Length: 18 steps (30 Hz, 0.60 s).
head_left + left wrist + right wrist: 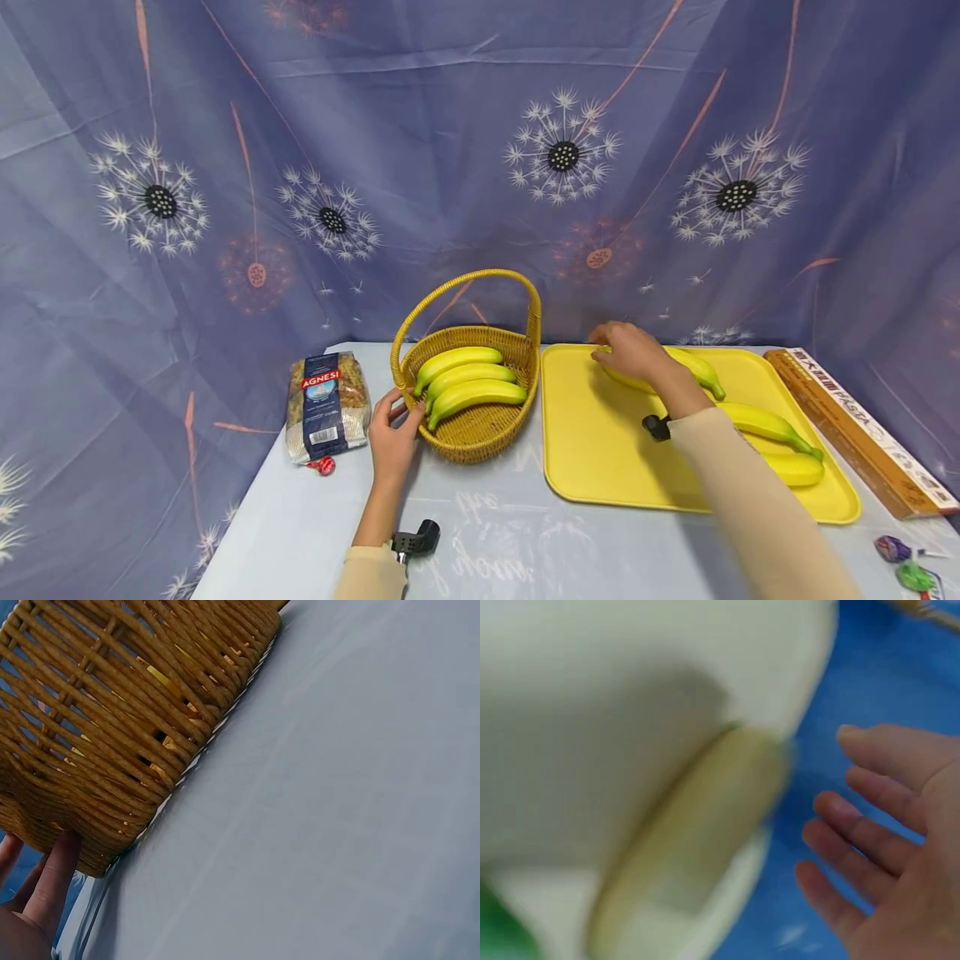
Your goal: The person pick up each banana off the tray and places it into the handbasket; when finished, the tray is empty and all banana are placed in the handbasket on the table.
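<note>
Bananas are moving from the yellow tray [592,433] to the basket [480,433], it seems: three lie inside it, three remain on the tray. The right hand [630,350], fingers spread and holding nothing, reaches over the far banana [701,371]. The left hand [393,437] rests with straight fingers against the basket wall. Next, I judge, the fingers must curl round that banana.

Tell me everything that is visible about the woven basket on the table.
The basket is oval, woven from golden-brown wicker-like strands, with one arched handle standing upright over it. It stands on the pale table, between a pasta bag and a yellow tray. Three yellow bananas lie inside, side by side. The left hand touches its left wall with straight fingers.
</note>
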Motion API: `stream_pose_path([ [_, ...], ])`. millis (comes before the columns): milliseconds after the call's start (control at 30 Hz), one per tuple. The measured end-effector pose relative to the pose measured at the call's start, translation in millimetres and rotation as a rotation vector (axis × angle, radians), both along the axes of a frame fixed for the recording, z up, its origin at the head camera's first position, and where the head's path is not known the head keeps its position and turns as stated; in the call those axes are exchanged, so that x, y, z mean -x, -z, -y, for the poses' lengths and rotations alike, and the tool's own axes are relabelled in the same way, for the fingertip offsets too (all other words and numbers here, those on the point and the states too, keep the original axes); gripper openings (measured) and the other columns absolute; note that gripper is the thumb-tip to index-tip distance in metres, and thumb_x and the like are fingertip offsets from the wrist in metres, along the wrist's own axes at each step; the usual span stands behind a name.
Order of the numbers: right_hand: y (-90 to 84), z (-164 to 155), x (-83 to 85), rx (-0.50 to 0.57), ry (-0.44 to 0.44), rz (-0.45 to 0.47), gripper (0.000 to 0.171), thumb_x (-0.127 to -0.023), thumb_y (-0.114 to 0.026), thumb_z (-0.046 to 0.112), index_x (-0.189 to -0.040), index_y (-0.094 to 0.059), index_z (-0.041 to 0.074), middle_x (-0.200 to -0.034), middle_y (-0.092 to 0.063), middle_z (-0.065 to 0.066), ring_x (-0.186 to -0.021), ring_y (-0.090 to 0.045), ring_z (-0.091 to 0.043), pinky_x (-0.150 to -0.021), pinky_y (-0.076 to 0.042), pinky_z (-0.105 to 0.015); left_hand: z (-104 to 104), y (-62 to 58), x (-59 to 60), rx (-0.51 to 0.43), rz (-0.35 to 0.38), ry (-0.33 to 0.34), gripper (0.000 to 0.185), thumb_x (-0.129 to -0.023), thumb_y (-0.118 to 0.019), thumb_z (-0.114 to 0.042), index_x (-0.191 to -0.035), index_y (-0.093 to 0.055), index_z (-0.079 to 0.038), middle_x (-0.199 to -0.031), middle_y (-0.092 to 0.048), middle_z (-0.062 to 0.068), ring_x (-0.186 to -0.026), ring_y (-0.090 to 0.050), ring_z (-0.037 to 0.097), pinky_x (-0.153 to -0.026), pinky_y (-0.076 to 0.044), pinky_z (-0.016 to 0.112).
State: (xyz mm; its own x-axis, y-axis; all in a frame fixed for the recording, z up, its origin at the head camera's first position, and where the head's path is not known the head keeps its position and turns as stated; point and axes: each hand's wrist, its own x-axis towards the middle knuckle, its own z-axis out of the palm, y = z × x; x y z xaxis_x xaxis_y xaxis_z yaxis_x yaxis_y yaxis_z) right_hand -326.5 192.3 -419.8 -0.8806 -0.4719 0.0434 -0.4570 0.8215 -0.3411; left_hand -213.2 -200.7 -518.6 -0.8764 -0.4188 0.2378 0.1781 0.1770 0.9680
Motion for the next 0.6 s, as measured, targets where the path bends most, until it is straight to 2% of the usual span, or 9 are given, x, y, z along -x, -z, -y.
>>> stream_pose_path([
  [100, 21.2, -33, 0.5, -0.107, 0.092, 0.016, 0.039, -0.092, -0.063, 0.018, -0.127, -0.059, -0.001, -0.120, -0.058, -0.021, -0.109, -0.053, -0.040, -0.090, -0.046, -0.055, -2, -0.6, -0.2, -0.005, 0.005, -0.003, 0.035, -0.086, -0.074, -0.021, -0.117, -0.066, -0.008, -0.126, -0.053, -0.005, -0.108, -0.055, 0.023, -0.063, -0.058, 0.028],
  [200, 34.6, -45, 0.5, -0.149, 0.112, 0.051, 0.048, -0.089, -0.066, 0.017, -0.132, -0.054, -0.003, -0.123, -0.056, -0.025, -0.111, -0.052, -0.044, -0.090, -0.045, -0.056, 0, -1.0, -1.0, -0.011, 0.011, 0.002, 0.034, -0.086, -0.073, -0.020, -0.118, -0.066, -0.008, -0.126, -0.053, -0.005, -0.109, -0.055, 0.023, -0.064, -0.058, 0.029],
  [300, 39.3, -49, -1.1, -0.147, 0.104, 0.076, 0.057, -0.086, -0.071, 0.018, -0.135, -0.050, -0.003, -0.124, -0.055, -0.026, -0.110, -0.053, -0.044, -0.085, -0.046, -0.056, 0, -1.1, -1.0, -0.016, 0.009, 0.005, 0.033, -0.087, -0.073, -0.018, -0.118, -0.066, -0.008, -0.127, -0.053, -0.005, -0.109, -0.055, 0.023, -0.064, -0.059, 0.030],
  [467, 38.4, -50, -4.6, -0.169, 0.090, 0.115, 0.066, -0.083, -0.076, 0.024, -0.140, -0.047, 0.007, -0.125, -0.057, -0.020, -0.107, -0.055, -0.041, -0.080, -0.049, -0.055, 1, -1.3, -0.2, -0.032, 0.004, 0.022, 0.034, -0.086, -0.073, -0.017, -0.118, -0.066, -0.007, -0.129, -0.052, -0.001, -0.110, -0.054, 0.026, -0.065, -0.058, 0.029],
  [533, 29.9, -45, -5.8, -0.167, 0.058, 0.121, 0.066, -0.083, -0.076, 0.025, -0.140, -0.048, 0.009, -0.117, -0.061, -0.015, -0.102, -0.058, -0.036, -0.078, -0.050, -0.053, 1, -1.6, -0.5, -0.036, 0.002, 0.027, 0.035, -0.086, -0.074, -0.019, -0.118, -0.066, -0.007, -0.129, -0.052, -0.002, -0.110, -0.055, 0.026, -0.066, -0.058, 0.029],
  [600, 13.9, -34, -8.1, -0.158, 0.017, 0.123, 0.064, -0.083, -0.076, 0.026, -0.139, -0.050, 0.009, -0.103, -0.064, -0.009, -0.092, -0.059, -0.030, -0.074, -0.049, -0.048, 2, -1.8, -0.9, -0.042, -0.004, 0.030, 0.036, -0.086, -0.074, -0.018, -0.119, -0.066, -0.007, -0.129, -0.052, -0.002, -0.110, -0.055, 0.026, -0.067, -0.059, 0.030],
])
